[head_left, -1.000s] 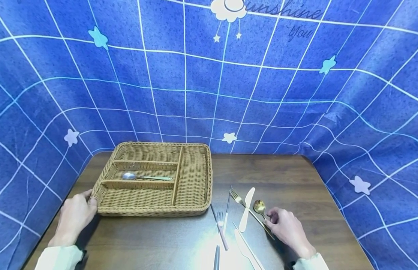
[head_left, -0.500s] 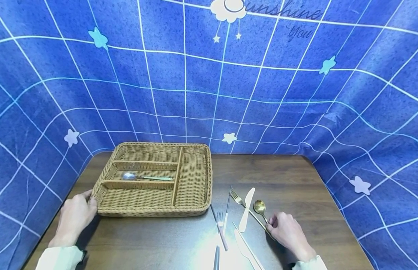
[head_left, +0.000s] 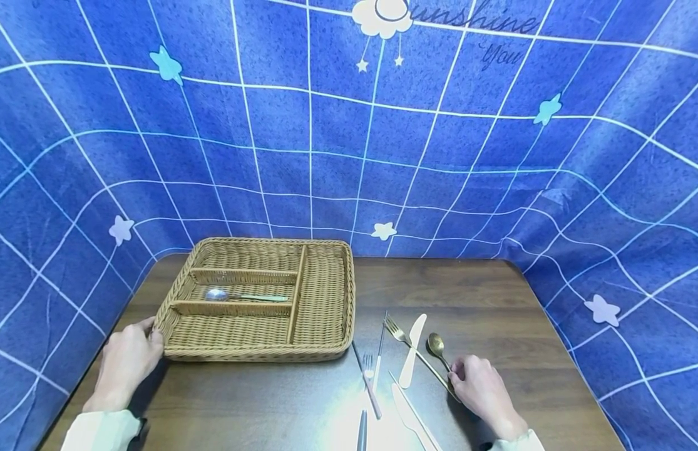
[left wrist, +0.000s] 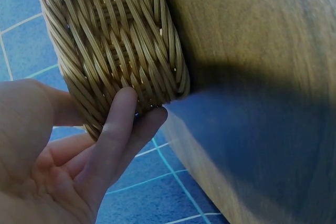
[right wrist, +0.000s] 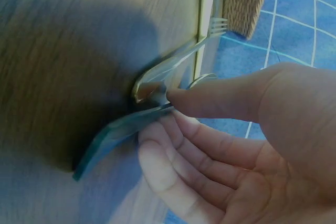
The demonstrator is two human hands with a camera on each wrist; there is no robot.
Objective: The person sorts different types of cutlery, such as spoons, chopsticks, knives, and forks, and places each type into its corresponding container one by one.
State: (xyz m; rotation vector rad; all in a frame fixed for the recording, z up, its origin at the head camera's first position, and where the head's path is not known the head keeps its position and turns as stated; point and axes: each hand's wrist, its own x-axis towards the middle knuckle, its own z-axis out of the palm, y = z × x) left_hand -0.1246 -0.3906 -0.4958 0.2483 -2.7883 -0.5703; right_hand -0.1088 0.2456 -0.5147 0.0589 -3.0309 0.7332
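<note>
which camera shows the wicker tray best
The head view: the wicker tray shows nearly whole, compartments included. The left wrist view shows only one end up close; the right wrist view, just a small part.

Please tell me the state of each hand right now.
Left hand: closed, holding the wicker basket at its near left corner.
Right hand: closed, pinching the gold spoon by its handle.

Your table (head_left: 456, 288), brown wood. On it, at your left: wicker basket (head_left: 253, 356). Right of that: gold fork (head_left: 428, 365) crossed with pale knife (head_left: 408, 368); silver fork (head_left: 368, 364); three thin sticks (head_left: 371, 397); second knife (head_left: 405, 414), nearer you; dark handle (head_left: 362, 431).
</note>
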